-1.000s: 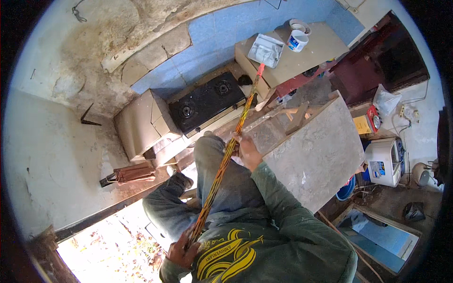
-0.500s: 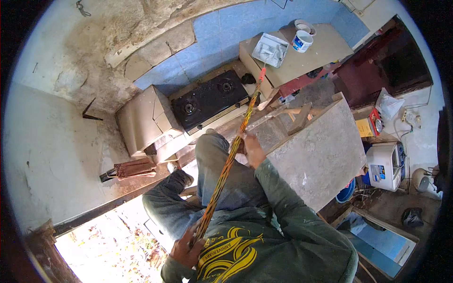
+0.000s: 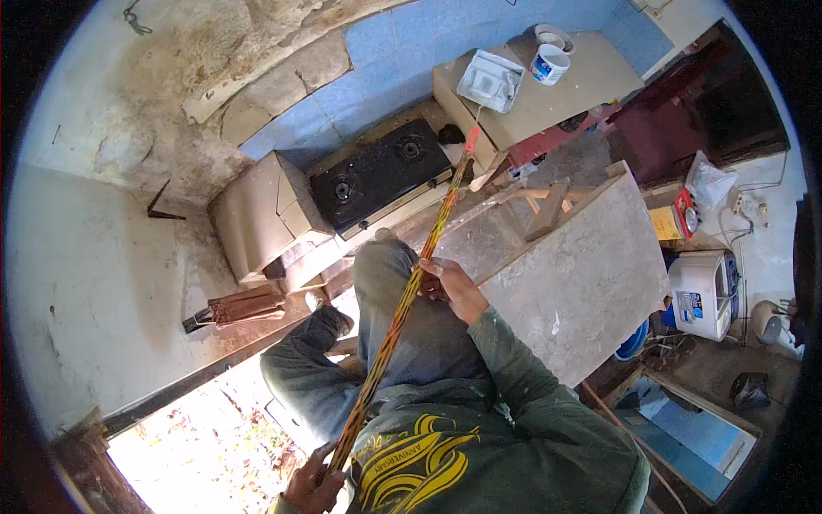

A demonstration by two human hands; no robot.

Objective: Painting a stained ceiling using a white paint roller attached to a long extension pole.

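Gripping the near end of a long, thin pole wound in yellow and dark bands (image 3: 402,300), the left hand (image 3: 310,484) sits low at the bottom edge, its fingers curled shut around the shaft beside the person's green printed shirt. Compared with the moment a second earlier, this hand and the pole's slant look almost unchanged; only the view has shifted slightly, so the hold seems steady rather than in mid-swing. The pole runs up and to the right across the person's grey trouser leg, over the black two-burner gas stove (image 3: 377,176), and its orange tip (image 3: 471,137) ends close to the edge of the beige cabinet top (image 3: 591,81). Further right, the right hand (image 3: 454,289) holds the pole at its middle, fingers pinched on the shaft, much as before. Beside it lies a large grey slab (image 3: 591,274), and a white paint tub (image 3: 548,62) stands on the cabinet.
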